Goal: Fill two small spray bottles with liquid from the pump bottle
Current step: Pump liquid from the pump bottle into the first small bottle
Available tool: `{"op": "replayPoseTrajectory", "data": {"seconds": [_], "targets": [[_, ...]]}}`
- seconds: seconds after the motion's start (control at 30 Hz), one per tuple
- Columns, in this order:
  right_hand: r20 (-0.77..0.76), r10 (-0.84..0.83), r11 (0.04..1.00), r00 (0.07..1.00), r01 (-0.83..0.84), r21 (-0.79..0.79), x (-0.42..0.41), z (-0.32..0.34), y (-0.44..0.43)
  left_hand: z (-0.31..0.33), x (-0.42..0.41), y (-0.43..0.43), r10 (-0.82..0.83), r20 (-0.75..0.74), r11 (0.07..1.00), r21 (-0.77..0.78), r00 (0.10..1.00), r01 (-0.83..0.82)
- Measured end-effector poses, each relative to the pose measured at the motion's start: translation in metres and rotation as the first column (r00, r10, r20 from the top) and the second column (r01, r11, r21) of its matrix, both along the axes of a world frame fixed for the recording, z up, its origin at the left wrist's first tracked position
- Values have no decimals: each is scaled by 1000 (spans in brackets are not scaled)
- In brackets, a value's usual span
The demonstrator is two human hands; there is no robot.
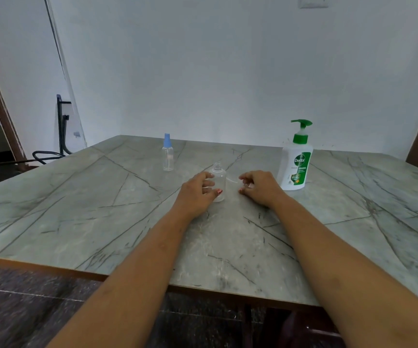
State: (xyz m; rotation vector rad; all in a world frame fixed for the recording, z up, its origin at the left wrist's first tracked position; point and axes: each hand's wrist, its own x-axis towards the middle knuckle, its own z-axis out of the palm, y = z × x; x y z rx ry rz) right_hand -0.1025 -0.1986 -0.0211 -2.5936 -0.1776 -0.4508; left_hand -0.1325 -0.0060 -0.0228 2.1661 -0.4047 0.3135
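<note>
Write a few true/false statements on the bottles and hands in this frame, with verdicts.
1. The near clear plastic spray bottle has no cap. True.
2. The left hand grips that bottle. True.
3. The far clear spray bottle with the blue cap lies on its side. False: it stands upright.
4. The right hand presses the white pump bottle with the green pump. False: it is beside it, apart, holding a thin white tube.
</note>
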Motion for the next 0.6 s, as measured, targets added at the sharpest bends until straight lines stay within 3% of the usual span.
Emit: {"op": "replayPoseTrajectory", "data": {"seconds": [0.6], "targets": [[-77, -84, 994, 993, 89, 59, -10, 8, -13, 0, 0, -1, 13, 0, 999, 30, 1000, -13]]}}
